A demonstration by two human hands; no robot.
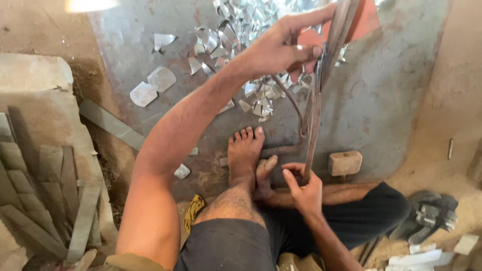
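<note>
My left hand [283,47] is closed round the upper handle of large rusty metal shears [337,30], held high over the floor. A long narrow rusty strip [313,125] runs down from the shear jaws. My right hand [303,188] pinches its lower end near my knee. My bare foot [244,155] rests on the floor beside the shears' lower bar [281,150]. A pile of shiny cut metal scraps [241,25] lies just beyond my left hand.
A grey metal sheet [396,95] covers the floor ahead. On it lie rounded cut pieces [153,86] and a wooden block [345,162]. Flat metal strips [55,195] are stacked at the left. Grey scraps [432,213] sit at the right.
</note>
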